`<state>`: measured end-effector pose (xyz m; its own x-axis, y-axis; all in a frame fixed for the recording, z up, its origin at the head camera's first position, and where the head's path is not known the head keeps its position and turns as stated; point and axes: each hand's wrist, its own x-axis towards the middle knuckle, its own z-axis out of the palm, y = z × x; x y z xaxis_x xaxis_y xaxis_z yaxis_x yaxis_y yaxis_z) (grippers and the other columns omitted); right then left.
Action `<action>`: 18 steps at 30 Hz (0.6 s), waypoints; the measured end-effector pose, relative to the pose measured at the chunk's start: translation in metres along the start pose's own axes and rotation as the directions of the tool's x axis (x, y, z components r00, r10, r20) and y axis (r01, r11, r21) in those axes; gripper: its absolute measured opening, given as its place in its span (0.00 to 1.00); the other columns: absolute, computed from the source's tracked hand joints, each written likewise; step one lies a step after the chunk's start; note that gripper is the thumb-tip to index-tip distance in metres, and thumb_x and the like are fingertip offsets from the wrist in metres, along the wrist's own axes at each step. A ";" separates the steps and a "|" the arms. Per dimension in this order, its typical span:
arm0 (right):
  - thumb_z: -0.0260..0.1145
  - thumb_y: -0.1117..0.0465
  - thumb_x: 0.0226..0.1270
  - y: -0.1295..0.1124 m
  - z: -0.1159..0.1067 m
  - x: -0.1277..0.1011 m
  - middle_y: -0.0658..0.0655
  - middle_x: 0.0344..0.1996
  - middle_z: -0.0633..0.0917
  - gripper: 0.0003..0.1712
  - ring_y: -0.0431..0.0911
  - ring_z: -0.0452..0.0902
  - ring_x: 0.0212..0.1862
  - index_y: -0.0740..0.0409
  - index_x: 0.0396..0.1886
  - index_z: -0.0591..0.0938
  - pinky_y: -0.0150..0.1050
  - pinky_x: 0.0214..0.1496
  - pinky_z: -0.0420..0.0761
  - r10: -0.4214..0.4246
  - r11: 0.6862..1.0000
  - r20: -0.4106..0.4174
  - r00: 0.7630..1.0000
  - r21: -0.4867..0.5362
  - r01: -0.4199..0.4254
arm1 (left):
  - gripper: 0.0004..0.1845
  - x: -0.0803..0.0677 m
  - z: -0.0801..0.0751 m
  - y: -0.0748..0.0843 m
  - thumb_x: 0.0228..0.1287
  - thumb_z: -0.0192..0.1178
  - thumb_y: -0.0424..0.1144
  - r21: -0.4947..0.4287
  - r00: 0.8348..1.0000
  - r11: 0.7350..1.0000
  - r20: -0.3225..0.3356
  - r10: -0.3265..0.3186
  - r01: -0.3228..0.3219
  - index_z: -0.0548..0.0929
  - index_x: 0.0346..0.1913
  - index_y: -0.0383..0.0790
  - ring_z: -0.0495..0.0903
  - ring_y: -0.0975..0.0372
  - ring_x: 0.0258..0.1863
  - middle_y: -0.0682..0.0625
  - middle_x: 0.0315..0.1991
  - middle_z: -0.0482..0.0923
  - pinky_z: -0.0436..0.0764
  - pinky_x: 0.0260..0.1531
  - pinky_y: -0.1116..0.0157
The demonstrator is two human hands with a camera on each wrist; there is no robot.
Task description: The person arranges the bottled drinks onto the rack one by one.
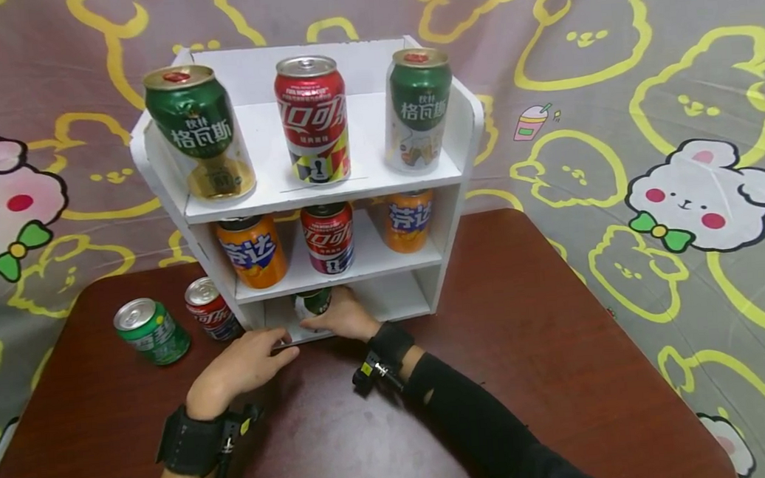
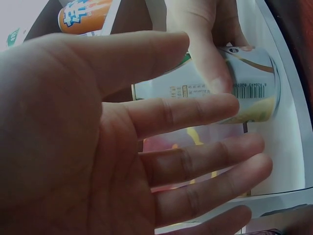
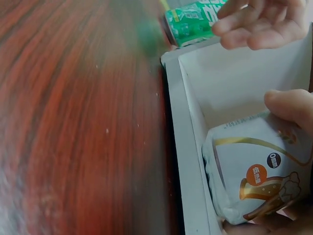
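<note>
My right hand (image 1: 349, 315) reaches into the bottom compartment of a small white shelf (image 1: 393, 297) and grips a green and white drink can (image 1: 314, 303). In the right wrist view the can (image 3: 254, 171) stands on the bottom board near its front lip, with thumb and fingers around its sides. My left hand (image 1: 247, 361) is at the front left of that compartment, fingers extended, holding nothing. From the left wrist its spread fingers (image 2: 195, 161) overlap the lower part of the can (image 2: 259, 81).
On the top board stand two green kvass cans (image 1: 198, 133) (image 1: 418, 107) and a red cola can (image 1: 312, 118). The middle board bears two orange soda cans (image 1: 253, 252) (image 1: 409, 222) and a red can (image 1: 329, 239). Left of the shelf, a green can (image 1: 154, 333) and red can (image 1: 213, 310) stand on the brown table (image 1: 516, 333).
</note>
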<state>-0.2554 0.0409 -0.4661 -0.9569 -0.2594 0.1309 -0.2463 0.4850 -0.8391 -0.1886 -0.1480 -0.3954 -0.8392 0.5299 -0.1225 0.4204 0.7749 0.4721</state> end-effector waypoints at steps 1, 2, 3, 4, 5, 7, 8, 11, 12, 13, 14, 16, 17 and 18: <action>0.80 0.55 0.43 0.000 0.001 0.000 0.53 0.38 0.82 0.35 0.39 0.78 0.37 0.62 0.51 0.76 0.28 0.41 0.76 -0.005 1.000 -0.004 1.000 0.004 0.005 | 0.14 0.000 0.000 0.000 0.66 0.58 0.47 -0.001 1.000 1.000 0.001 -0.002 0.002 0.80 0.43 0.37 0.77 0.61 0.32 0.52 0.33 0.79 0.76 0.34 0.56; 0.80 0.55 0.43 -0.001 0.002 0.000 0.53 0.39 0.82 0.35 0.39 0.78 0.38 0.61 0.51 0.76 0.28 0.41 0.76 -0.007 1.000 -0.009 1.000 -0.001 0.007 | 0.15 0.000 -0.001 0.000 0.66 0.58 0.47 -0.003 1.000 1.000 0.002 -0.002 0.002 0.80 0.44 0.37 0.77 0.60 0.33 0.52 0.34 0.79 0.76 0.35 0.55; 0.80 0.55 0.44 -0.001 0.003 0.000 0.53 0.39 0.82 0.35 0.40 0.78 0.38 0.61 0.52 0.75 0.28 0.42 0.76 -0.010 1.000 -0.016 1.000 -0.005 0.010 | 0.15 0.000 -0.001 0.000 0.66 0.58 0.47 -0.005 1.000 1.000 0.002 -0.004 0.004 0.80 0.44 0.37 0.77 0.60 0.33 0.51 0.34 0.79 0.76 0.35 0.55; 0.80 0.54 0.44 -0.002 0.004 -0.001 0.53 0.40 0.82 0.36 0.40 0.78 0.39 0.61 0.52 0.75 0.28 0.42 0.76 -0.011 1.000 -0.027 1.000 -0.020 0.010 | 0.15 0.000 -0.001 0.000 0.67 0.58 0.46 -0.007 1.000 1.000 0.003 -0.006 0.006 0.80 0.44 0.37 0.77 0.60 0.34 0.51 0.35 0.79 0.77 0.35 0.55; 0.80 0.53 0.44 -0.003 0.006 -0.001 0.53 0.40 0.82 0.37 0.41 0.78 0.39 0.62 0.52 0.75 0.28 0.42 0.76 -0.012 0.999 -0.037 0.999 -0.031 0.011 | 0.15 -0.001 -0.001 0.000 0.67 0.58 0.47 -0.009 1.000 1.000 0.004 -0.008 0.008 0.80 0.44 0.37 0.77 0.60 0.34 0.51 0.35 0.79 0.77 0.36 0.55; 0.80 0.52 0.43 -0.004 0.009 -0.002 0.54 0.41 0.82 0.39 0.41 0.78 0.41 0.62 0.54 0.74 0.29 0.43 0.76 -0.011 0.998 -0.062 0.998 -0.067 0.007 | 0.15 -0.001 -0.001 0.000 0.67 0.58 0.47 -0.015 1.000 1.000 0.006 -0.014 0.015 0.80 0.45 0.37 0.77 0.60 0.34 0.51 0.35 0.79 0.76 0.36 0.55; 0.80 0.51 0.43 -0.004 0.010 -0.002 0.54 0.41 0.82 0.40 0.42 0.78 0.41 0.62 0.54 0.73 0.29 0.43 0.76 -0.006 0.996 -0.077 0.997 -0.090 -0.001 | 0.15 -0.001 -0.001 0.000 0.67 0.58 0.47 -0.018 1.000 1.000 0.008 -0.017 0.017 0.80 0.45 0.37 0.77 0.61 0.34 0.51 0.35 0.79 0.76 0.35 0.55; 0.80 0.50 0.42 -0.006 0.014 -0.003 0.54 0.41 0.82 0.42 0.43 0.78 0.42 0.62 0.55 0.72 0.30 0.43 0.76 0.004 0.991 -0.115 0.993 -0.136 -0.020 | 0.16 -0.001 -0.001 -0.001 0.67 0.57 0.47 -0.024 1.000 1.000 0.012 -0.020 0.020 0.80 0.46 0.37 0.77 0.61 0.34 0.51 0.36 0.79 0.77 0.35 0.56; 0.80 0.49 0.42 -0.006 0.016 -0.003 0.55 0.41 0.82 0.42 0.44 0.78 0.42 0.62 0.55 0.72 0.31 0.43 0.76 0.004 0.988 -0.128 0.992 -0.152 -0.024 | 0.16 -0.001 -0.001 -0.001 0.67 0.57 0.47 -0.025 1.000 0.999 0.011 -0.020 0.020 0.80 0.46 0.37 0.77 0.61 0.34 0.51 0.36 0.79 0.77 0.35 0.56; 0.80 0.49 0.42 -0.007 0.017 -0.003 0.55 0.41 0.82 0.42 0.44 0.79 0.42 0.62 0.55 0.72 0.31 0.42 0.76 0.003 0.986 -0.140 0.990 -0.163 -0.026 | 0.16 -0.001 -0.001 -0.001 0.67 0.57 0.47 -0.025 1.000 1.000 0.010 -0.018 0.018 0.79 0.46 0.37 0.77 0.61 0.33 0.51 0.35 0.79 0.77 0.35 0.56; 0.80 0.49 0.42 -0.007 0.018 -0.003 0.55 0.40 0.82 0.42 0.45 0.79 0.41 0.63 0.55 0.72 0.31 0.42 0.77 0.001 0.985 -0.151 0.988 -0.170 -0.027 | 0.16 -0.001 -0.001 -0.001 0.67 0.57 0.47 -0.025 1.000 1.000 0.007 -0.015 0.015 0.79 0.46 0.36 0.77 0.61 0.33 0.51 0.35 0.79 0.77 0.35 0.56; 0.80 0.49 0.42 -0.008 0.020 -0.003 0.56 0.40 0.82 0.42 0.45 0.79 0.41 0.64 0.54 0.73 0.32 0.42 0.77 -0.010 0.985 -0.170 0.985 -0.173 -0.020 | 0.15 -0.002 -0.001 -0.001 0.67 0.57 0.46 -0.023 1.000 1.000 0.001 -0.008 0.008 0.79 0.45 0.37 0.77 0.61 0.33 0.51 0.35 0.79 0.77 0.35 0.56; 0.80 0.49 0.42 -0.008 0.020 -0.003 0.56 0.40 0.82 0.42 0.45 0.79 0.41 0.64 0.54 0.72 0.33 0.42 0.77 -0.012 0.985 -0.174 0.985 -0.173 -0.019 | 0.15 -0.002 0.000 -0.001 0.67 0.58 0.46 -0.021 1.000 1.000 -0.003 -0.005 0.005 0.79 0.45 0.37 0.77 0.61 0.33 0.51 0.35 0.79 0.77 0.35 0.56; 0.79 0.49 0.43 -0.007 0.021 -0.003 0.56 0.41 0.82 0.42 0.45 0.79 0.42 0.63 0.55 0.72 0.33 0.44 0.77 -0.017 0.985 -0.170 0.985 -0.172 -0.012 | 0.15 -0.002 0.000 -0.001 0.67 0.58 0.46 -0.022 1.000 1.000 -0.005 -0.004 0.003 0.79 0.45 0.37 0.77 0.61 0.33 0.51 0.35 0.79 0.76 0.34 0.56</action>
<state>-0.2472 0.0212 -0.4718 -0.9648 -0.1222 0.2331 -0.2572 0.6249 -0.7371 -0.1878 -0.1496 -0.3955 -0.8423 0.5255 -0.1200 0.4097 0.7688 0.4910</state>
